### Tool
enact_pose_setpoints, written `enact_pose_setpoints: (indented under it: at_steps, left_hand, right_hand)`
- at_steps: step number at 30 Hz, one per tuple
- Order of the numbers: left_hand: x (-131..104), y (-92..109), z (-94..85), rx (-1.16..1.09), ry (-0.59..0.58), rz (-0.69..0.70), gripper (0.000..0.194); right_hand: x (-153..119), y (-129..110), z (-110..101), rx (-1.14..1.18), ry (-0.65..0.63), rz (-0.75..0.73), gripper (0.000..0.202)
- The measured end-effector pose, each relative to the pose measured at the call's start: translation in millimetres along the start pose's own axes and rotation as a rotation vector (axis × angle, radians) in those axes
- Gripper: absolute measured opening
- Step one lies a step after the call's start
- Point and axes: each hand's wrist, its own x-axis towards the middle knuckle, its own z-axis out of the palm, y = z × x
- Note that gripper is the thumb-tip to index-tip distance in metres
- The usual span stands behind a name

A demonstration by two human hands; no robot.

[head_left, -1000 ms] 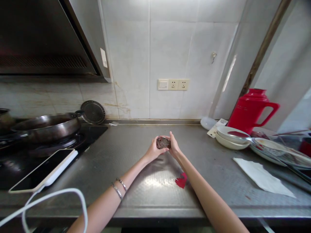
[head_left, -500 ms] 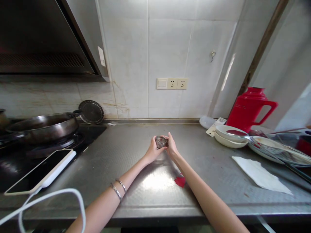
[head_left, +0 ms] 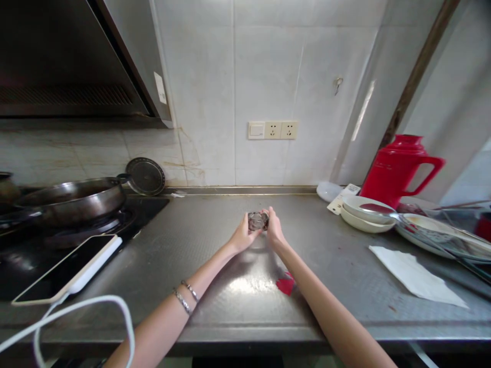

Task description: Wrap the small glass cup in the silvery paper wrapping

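Both hands meet above the middle of the steel counter [head_left: 207, 235] around a small round object [head_left: 258, 221]. It looks dark and glassy, with a shiny patterned rim; its exact kind is too small to tell. My left hand [head_left: 242, 236] grips its left side, thumb along the near edge. On the opposite side, my right hand [head_left: 273, 230] is closed around it with the fingers upward. Part of the object is hidden behind the fingers. A small red scrap [head_left: 285, 283] lies on the counter beside my right forearm.
At left, a steel pan [head_left: 76, 200] sits on the black stove, near a phone [head_left: 65, 268] with a white cable [head_left: 92, 300]. To the right stand a red thermos [head_left: 395, 171], stacked bowls [head_left: 366, 221], plates with utensils and a white paper napkin [head_left: 418, 276].
The round object has tilted, so its face looks narrower, and both hands have shifted slightly up and to the right. They keep their hold on it.
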Motion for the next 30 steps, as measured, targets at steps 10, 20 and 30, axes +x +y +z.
enact_pose_setpoints:
  at_steps: [10,20,30]
  left_hand:
    - [1,11,-2.8,0.227,0.141,0.018,0.086]
    - [-5,19,2.6,0.186,0.092,0.039,0.078]
    - [-5,2,6.7,0.240,0.237,0.131,0.087]
  right_hand:
    - [0,-7,0,-0.077,-0.083,0.005,0.059]
    - [-9,-14,1,-0.172,-0.110,-0.011,0.062]
    - [-16,-12,8,-0.137,-0.124,-0.039,0.057]
